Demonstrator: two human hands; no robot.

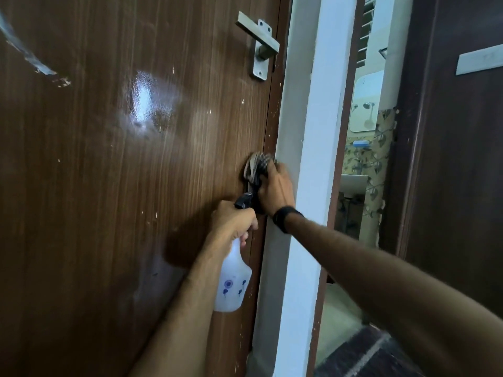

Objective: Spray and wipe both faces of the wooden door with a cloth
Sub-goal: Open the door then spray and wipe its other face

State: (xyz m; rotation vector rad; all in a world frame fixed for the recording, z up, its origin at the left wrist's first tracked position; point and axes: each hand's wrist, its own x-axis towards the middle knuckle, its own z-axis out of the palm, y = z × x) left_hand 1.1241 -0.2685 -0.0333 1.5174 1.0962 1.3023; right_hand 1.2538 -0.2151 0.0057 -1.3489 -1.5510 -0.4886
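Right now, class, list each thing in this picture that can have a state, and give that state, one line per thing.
Brown wooden door: shut against its frame, glossy wet patch near the middle.
Silver metal lever handle: level, untouched.
Dark checked cloth: bunched, pressed to the door's edge.
White plastic spray bottle: upright, held at its neck.
Left hand: grips the bottle.
Right hand: holds the cloth.
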